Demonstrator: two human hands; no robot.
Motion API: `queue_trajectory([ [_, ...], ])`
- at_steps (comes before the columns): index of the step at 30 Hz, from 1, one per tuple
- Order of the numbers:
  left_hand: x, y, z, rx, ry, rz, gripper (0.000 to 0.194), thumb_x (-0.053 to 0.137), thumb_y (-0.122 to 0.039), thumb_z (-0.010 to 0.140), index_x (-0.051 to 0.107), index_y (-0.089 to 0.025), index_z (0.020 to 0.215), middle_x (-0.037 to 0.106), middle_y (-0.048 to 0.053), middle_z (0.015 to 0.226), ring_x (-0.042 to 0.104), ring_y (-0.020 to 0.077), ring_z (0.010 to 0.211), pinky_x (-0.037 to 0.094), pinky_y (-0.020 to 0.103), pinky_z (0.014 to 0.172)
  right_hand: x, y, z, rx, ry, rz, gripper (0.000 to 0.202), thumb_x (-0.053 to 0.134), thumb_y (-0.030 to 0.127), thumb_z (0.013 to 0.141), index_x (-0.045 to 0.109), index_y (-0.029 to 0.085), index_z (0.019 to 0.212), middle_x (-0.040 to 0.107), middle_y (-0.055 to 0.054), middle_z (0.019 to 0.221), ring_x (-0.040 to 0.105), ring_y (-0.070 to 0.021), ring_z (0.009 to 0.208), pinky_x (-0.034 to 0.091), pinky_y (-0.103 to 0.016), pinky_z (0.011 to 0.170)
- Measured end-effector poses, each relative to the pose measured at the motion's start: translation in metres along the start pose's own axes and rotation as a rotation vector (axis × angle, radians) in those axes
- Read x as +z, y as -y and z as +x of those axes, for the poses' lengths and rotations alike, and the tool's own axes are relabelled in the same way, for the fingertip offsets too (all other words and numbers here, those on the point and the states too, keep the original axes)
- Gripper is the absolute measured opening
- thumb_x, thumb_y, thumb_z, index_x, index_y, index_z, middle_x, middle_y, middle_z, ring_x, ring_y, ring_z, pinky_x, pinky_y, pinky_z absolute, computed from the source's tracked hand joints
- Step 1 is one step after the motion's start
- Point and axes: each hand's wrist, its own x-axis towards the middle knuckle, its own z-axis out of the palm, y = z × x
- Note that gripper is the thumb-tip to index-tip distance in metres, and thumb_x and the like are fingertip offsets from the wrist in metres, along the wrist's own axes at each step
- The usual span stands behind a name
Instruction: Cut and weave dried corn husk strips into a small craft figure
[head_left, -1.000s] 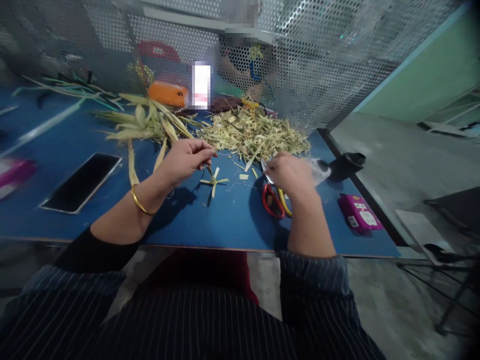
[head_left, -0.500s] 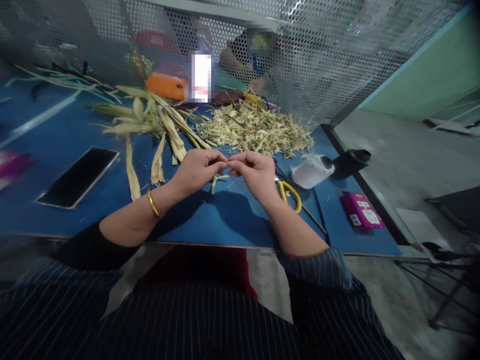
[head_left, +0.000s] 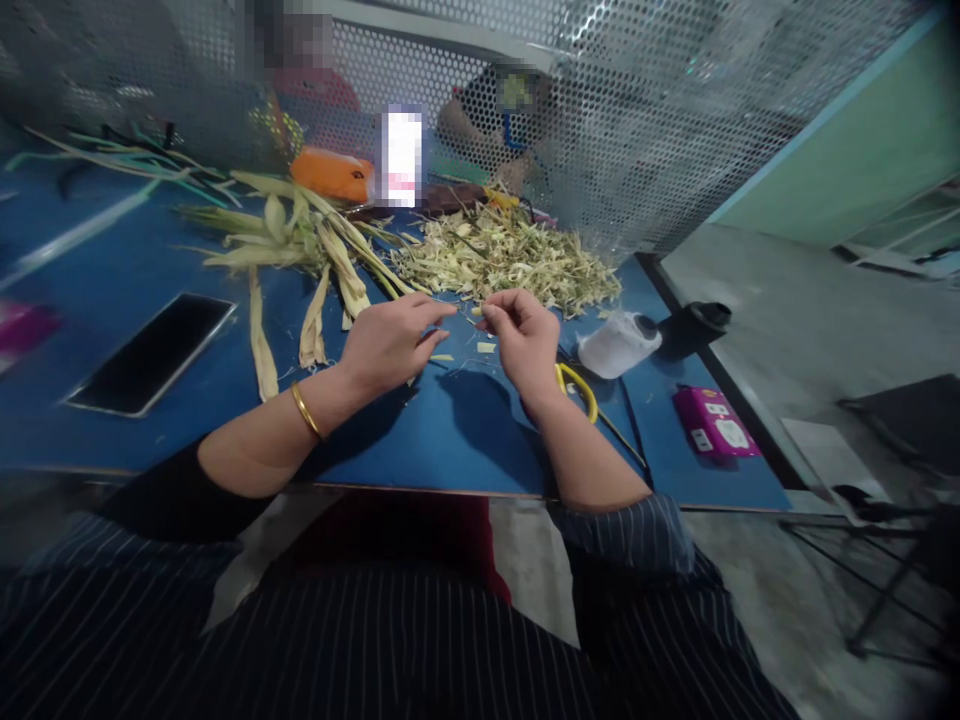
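My left hand (head_left: 391,340), with a gold bangle at its wrist, hovers over the front of the blue table (head_left: 480,440). Its thumb and forefinger are apart, with nothing visible between them. Just to the right, my right hand (head_left: 529,338) pinches a small pale piece of corn husk (head_left: 477,312) between thumb and fingers; most of the piece is hidden. A cut husk scrap (head_left: 486,348) lies on the table below the fingertips. Beyond my hands is a heap of shredded husk (head_left: 517,255). Long husk strips (head_left: 349,270) lie left of the heap.
Yellow-handled scissors (head_left: 581,392) lie by my right wrist. White (head_left: 619,345) and black (head_left: 697,328) thread spools and a purple tissue pack (head_left: 716,422) are at right. A phone (head_left: 154,352) lies at left. Behind a perforated screen (head_left: 637,130), a person's arm (head_left: 465,125) shows.
My fingertips, touching before, have parted. The left thumb and forefinger have opened, and the right hand has drawn slightly right, still pinching. Another person now shows behind the screen at upper left.
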Motion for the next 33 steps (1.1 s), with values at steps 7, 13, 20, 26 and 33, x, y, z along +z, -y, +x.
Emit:
queue_trajectory([
  [7,0.011,0.008,-0.001,-0.011,0.321,0.240,0.026,0.062,-0.040,0.085,0.074,-0.018,0.093,0.073,0.011,0.096,0.067,0.0282,0.087,0.043,0.033,0.067,-0.002,-0.017,0.007,0.084,0.044,0.015,0.006,0.059,0.025,0.083,0.060,0.021,0.078,0.061,0.004,0.067,0.062,-0.0117,0.064,0.046,-0.027,0.062],
  [13,0.003,0.019,0.012,-0.357,0.189,-0.545,0.009,0.065,-0.021,0.077,0.074,-0.017,0.077,0.071,0.005,0.078,0.065,0.0188,0.078,0.047,0.030,0.074,-0.003,-0.016,0.008,0.163,0.066,0.203,0.008,0.068,0.028,0.077,0.066,0.020,0.076,0.069,-0.002,0.094,0.062,-0.0135,0.088,0.048,-0.029,0.079],
  [20,-0.010,0.019,0.014,-0.774,0.214,-1.614,0.017,0.079,-0.015,0.070,0.072,-0.013,0.085,0.069,0.004,0.079,0.066,0.0103,0.070,0.053,0.022,0.070,-0.013,0.003,0.007,0.398,0.261,0.599,0.017,0.078,0.034,0.072,0.066,0.022,0.075,0.067,-0.002,0.121,0.064,-0.0147,0.105,0.051,-0.025,0.083],
  [26,0.000,0.018,0.013,-0.708,0.314,-1.611,0.020,0.079,-0.021,0.072,0.074,-0.011,0.089,0.069,0.006,0.082,0.066,0.0115,0.071,0.054,0.021,0.066,-0.010,0.010,0.002,0.296,0.323,0.507,0.008,0.077,0.028,0.073,0.071,0.023,0.075,0.068,0.001,0.086,0.057,-0.0085,0.069,0.048,-0.020,0.061],
  [33,-0.003,0.011,0.011,-0.774,0.073,-1.612,0.054,0.064,-0.062,0.079,0.072,-0.012,0.096,0.070,0.016,0.112,0.068,0.0197,0.077,0.056,0.029,0.064,-0.009,0.006,0.003,0.173,0.126,0.457,0.009,0.074,0.028,0.075,0.069,0.022,0.079,0.065,0.000,0.088,0.058,-0.0101,0.075,0.052,-0.024,0.071],
])
